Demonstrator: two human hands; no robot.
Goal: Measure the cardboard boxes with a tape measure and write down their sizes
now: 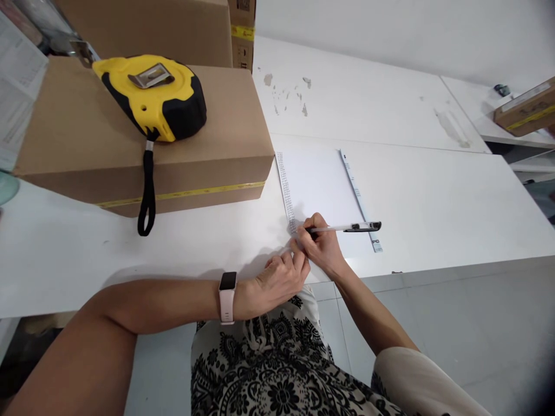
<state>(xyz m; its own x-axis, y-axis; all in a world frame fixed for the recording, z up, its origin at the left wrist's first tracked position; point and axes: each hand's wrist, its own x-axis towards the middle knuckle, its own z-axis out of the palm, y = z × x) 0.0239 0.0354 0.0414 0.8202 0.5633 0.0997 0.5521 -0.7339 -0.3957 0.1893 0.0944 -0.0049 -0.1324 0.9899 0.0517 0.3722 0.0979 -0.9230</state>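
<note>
My right hand (pixel 319 245) is closed around a pen (pixel 347 227) with a clear barrel and a black cap end pointing right. Its tip is hidden by my fingers, at the lower left of a white sheet of paper (pixel 321 185). A narrow column of small dark marks runs down the sheet's left edge, and a pale blue printed strip (pixel 359 199) lines the right. My left hand (pixel 277 280) rests at the table edge with curled fingers, touching or nearly touching my right hand near the sheet's lower corner. Its fingertips are partly hidden.
A yellow and black tape measure (pixel 151 98) lies on a cardboard box (pixel 229 121) at the left, its black strap hanging over the front. More boxes stand behind. The white table (pixel 455 202) has worn patches, and another box (pixel 529 107) sits far right.
</note>
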